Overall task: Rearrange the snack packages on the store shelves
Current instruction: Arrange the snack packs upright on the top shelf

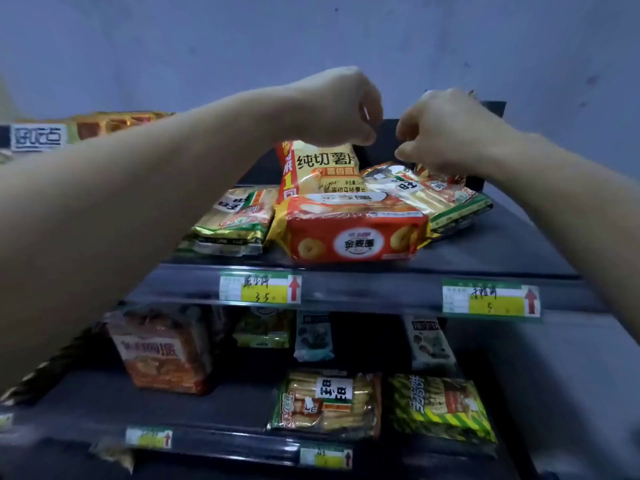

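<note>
On the top shelf (519, 251) a yellow potato chip bag (322, 166) stands upright behind a red biscuit pack (356, 233). My left hand (341, 107) is closed on the chip bag's top edge. A green-and-gold rice cracker pack (235, 216) lies to the left, and a similar pack (436, 195) lies tilted to the right. My right hand (446, 133) hovers over the back of that right pack with its fingers curled down onto a small orange packet (424, 171). The grip itself is hidden by the hand.
The lower shelf holds an orange box-like pack (162, 351), a cracker pack (329, 403), a green-yellow striped pack (443, 407) and small dark packets (313, 337) behind. Price tags (259, 287) line the shelf edges. More snack boxes (114, 124) sit far left. A grey wall rises behind.
</note>
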A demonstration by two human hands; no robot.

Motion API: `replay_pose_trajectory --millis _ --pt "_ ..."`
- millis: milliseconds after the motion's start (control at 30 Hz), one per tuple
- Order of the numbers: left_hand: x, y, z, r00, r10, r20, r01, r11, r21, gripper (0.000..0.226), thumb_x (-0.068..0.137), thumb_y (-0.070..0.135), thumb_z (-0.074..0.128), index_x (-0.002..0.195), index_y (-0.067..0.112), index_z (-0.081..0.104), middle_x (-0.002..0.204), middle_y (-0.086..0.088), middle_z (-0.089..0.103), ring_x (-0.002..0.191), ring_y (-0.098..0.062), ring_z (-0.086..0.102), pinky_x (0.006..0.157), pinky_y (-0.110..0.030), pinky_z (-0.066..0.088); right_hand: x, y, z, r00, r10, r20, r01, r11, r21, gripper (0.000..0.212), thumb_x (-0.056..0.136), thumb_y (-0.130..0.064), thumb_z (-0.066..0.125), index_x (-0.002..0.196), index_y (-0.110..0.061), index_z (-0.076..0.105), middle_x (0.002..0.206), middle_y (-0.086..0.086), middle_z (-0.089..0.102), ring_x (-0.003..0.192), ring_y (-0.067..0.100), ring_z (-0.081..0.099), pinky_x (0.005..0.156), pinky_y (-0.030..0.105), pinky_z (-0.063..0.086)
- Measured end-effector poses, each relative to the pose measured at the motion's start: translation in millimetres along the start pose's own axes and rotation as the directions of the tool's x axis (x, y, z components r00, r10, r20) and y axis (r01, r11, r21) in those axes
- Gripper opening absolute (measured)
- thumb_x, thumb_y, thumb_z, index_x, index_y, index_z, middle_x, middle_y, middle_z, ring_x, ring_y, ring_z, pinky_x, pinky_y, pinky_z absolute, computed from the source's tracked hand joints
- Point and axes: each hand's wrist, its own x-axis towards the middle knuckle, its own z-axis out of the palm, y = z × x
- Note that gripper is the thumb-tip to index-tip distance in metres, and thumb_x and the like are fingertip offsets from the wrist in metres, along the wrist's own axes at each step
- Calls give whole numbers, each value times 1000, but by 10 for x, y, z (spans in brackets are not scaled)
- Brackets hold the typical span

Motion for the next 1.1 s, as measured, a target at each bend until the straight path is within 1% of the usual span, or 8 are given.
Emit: replay_pose_trajectory --millis 100,267,400,567,700,833,933,1100 --pt "-398 -59 -169 999 25 -46 -27 999 -42 29 90 26 59 118 22 63 104 9 62 96 -11 59 81 -26 42 -206 -289 -191 999 -14 -35 15 1000 7 21 87 -18 61 101 -4 70 105 16 65 91 31 60 70 33 45" --pt "-1070 -198 -341 994 76 -73 -82 993 -81 29 90 27 58 118 23 62 105 9 63 94 -8 59 82 -24 42 -544 -886 -317 989 -45 -139 45 999 -4 24 88 -20 60 105 -5 68 104 17 65 83 25 51 69 31 39" --pt "-1568 -376 -439 992 110 -60 -117 985 -130 27 89 27 58 115 25 64 107 7 67 93 -12 63 80 -23 48 -838 -1351 -306 991 -51 -123 50 999 -15 25 88 -21 59 105 -5 68 108 17 64 97 27 54 74 28 36" --pt "-2092 -553 -477 982 190 -6 -187 962 -200 23 90 24 59 112 25 65 98 11 64 77 5 56 66 -5 40 -1227 -1798 -286 999 15 -29 -16 999 -45 22 87 -21 60 103 -10 70 107 15 66 92 28 58 73 27 40" --pt "-2411 -618 -385 965 257 43 -239 938 -253 21 88 23 60 107 22 69 99 5 68 89 -8 62 80 -22 50 -1560 -2030 -303 997 56 60 -49 993 -107 21 86 -22 61 99 -10 73 97 17 67 86 33 60 68 31 44" --pt "-2668 -754 -266 955 269 126 -230 938 -260 26 89 27 59 113 21 66 104 5 66 94 -9 61 80 -20 49 -1811 -2268 -262 987 80 139 -59 987 -148 24 87 -23 63 104 -10 71 102 17 67 93 34 60 78 37 52" --pt "-2828 -937 -219 952 235 195 -182 950 -256 26 88 25 62 112 21 67 104 4 68 94 -12 62 82 -25 50 -1908 -2453 -158 974 97 206 -69 988 -141 25 85 -26 63 103 -10 70 103 17 67 94 36 62 81 40 53" --pt "-3109 -1353 -203 963 100 251 -32 965 -261 25 88 25 62 113 22 66 102 5 69 94 -13 63 80 -26 48 -1926 -2798 77 957 58 284 -24 992 -121 24 86 -24 62 103 -8 69 100 14 68 94 35 61 79 41 53"
